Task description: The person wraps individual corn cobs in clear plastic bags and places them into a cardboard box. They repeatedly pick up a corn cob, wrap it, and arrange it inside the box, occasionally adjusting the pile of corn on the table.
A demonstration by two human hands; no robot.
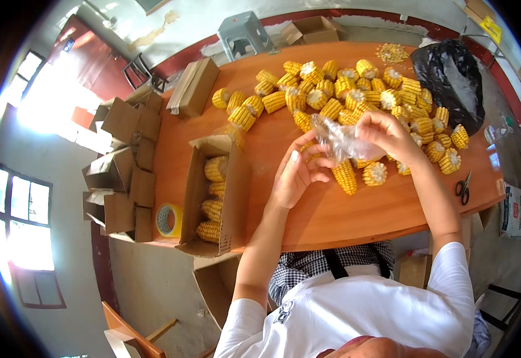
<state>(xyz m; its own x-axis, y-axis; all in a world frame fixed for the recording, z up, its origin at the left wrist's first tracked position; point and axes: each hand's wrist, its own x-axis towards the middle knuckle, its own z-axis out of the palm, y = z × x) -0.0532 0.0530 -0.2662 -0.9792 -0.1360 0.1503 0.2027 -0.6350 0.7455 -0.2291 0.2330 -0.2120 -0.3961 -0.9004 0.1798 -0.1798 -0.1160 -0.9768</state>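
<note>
Above the wooden table point(305, 223), my right hand point(388, 134) pinches a crumpled clear plastic bag point(343, 136). At the bag's left side is my left hand point(301, 168), palm up with its fingers spread; a fingertip seems to touch the film. Under the bag lies a longer ear of corn point(344, 177), its upper end hidden. Many short yellow corn pieces point(321, 98) spread behind and around my hands. To the left stands an open cardboard box point(233, 197) with several corn pieces point(216, 168) in a row inside.
A roll of tape point(168, 220) lies left of the box, near stacked open cartons point(117, 168). A closed carton point(193, 87) sits at the back left. Loose kernels point(391, 53) and a black plastic bag point(450, 80) are at the back right, scissors point(463, 188) at the right.
</note>
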